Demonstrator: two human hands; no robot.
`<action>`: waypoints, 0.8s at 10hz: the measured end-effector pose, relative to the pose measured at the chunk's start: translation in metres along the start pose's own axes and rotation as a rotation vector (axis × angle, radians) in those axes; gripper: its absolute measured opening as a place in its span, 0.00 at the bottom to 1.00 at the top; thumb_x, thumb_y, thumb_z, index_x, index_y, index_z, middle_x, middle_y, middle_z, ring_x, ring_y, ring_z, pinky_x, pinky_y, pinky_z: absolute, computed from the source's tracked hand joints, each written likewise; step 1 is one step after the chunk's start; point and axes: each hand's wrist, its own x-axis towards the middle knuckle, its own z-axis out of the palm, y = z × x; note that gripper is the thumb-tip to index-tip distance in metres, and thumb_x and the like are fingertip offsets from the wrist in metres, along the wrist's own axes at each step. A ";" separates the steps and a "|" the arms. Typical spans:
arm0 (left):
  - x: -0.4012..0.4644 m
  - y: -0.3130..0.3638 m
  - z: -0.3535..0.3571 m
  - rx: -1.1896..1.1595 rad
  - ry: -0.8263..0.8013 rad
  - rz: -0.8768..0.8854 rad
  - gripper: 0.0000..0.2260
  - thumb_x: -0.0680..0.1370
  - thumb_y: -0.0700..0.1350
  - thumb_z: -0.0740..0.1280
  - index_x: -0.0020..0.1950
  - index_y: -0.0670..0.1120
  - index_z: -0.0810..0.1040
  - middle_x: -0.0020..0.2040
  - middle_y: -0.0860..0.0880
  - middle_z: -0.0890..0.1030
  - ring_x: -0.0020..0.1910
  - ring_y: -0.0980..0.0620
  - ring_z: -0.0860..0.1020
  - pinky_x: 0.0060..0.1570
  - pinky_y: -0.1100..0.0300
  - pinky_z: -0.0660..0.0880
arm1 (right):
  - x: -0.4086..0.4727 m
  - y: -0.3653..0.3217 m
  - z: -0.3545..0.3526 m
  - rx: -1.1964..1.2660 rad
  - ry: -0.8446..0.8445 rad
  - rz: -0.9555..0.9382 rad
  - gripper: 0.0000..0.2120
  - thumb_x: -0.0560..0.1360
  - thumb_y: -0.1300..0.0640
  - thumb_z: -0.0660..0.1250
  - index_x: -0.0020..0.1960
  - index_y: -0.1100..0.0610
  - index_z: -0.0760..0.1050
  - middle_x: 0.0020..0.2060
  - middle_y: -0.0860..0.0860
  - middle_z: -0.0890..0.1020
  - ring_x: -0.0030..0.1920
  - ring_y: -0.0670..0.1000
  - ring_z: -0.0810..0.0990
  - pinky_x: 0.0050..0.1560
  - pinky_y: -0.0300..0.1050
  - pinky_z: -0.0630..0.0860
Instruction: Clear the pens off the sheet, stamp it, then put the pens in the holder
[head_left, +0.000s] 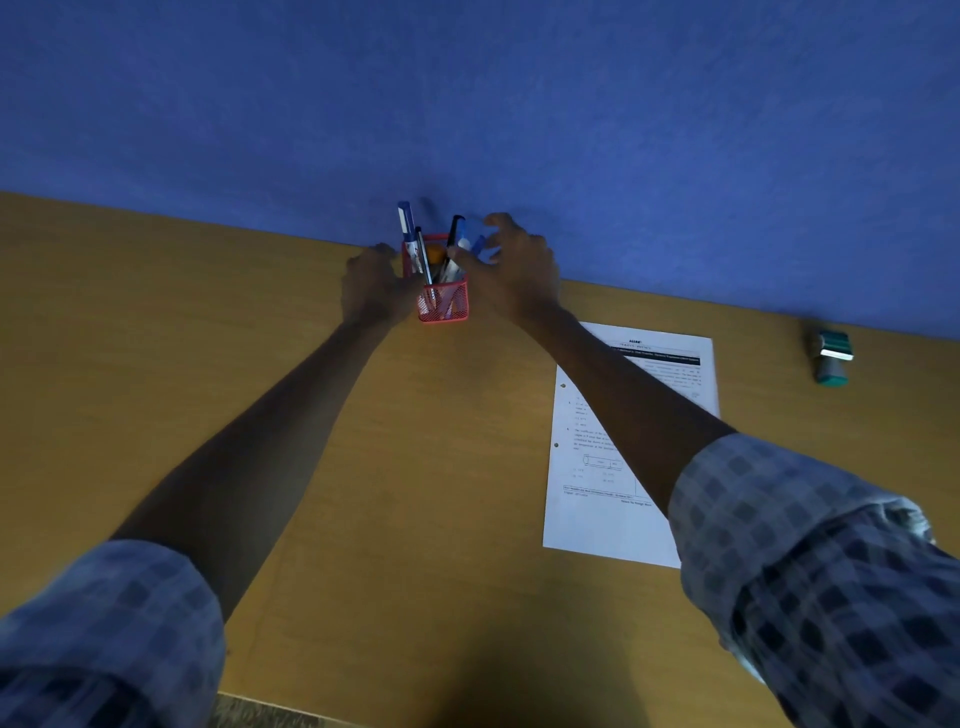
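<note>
The right hand (511, 270) hides part of the sheet (631, 441); its print is unreadable.

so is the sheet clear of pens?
Yes. The sheet has no pens lying on it; pens stand in the red holder.

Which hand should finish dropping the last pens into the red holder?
The right hand: its fingers are already curled around the pens above the holder, while the left hand steadies the holder's side.
</note>
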 end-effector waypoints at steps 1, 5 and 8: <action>-0.002 -0.002 0.004 -0.126 -0.049 -0.022 0.16 0.75 0.53 0.69 0.55 0.43 0.83 0.51 0.44 0.85 0.51 0.47 0.82 0.43 0.62 0.68 | -0.001 0.004 0.007 0.141 -0.212 0.142 0.30 0.68 0.43 0.75 0.63 0.58 0.74 0.56 0.54 0.84 0.54 0.53 0.83 0.56 0.55 0.79; 0.004 0.000 0.003 -0.228 -0.098 0.039 0.12 0.80 0.44 0.64 0.61 0.42 0.81 0.56 0.42 0.84 0.51 0.48 0.81 0.39 0.63 0.72 | -0.006 0.005 0.020 0.222 -0.260 0.127 0.18 0.74 0.56 0.72 0.60 0.64 0.79 0.56 0.58 0.84 0.54 0.56 0.84 0.56 0.55 0.80; -0.012 0.003 -0.009 -0.104 0.073 0.026 0.24 0.81 0.53 0.62 0.73 0.43 0.67 0.67 0.42 0.76 0.65 0.42 0.75 0.58 0.52 0.72 | -0.017 0.014 0.003 0.116 -0.239 0.132 0.23 0.73 0.55 0.71 0.65 0.63 0.74 0.62 0.59 0.80 0.58 0.58 0.81 0.59 0.54 0.78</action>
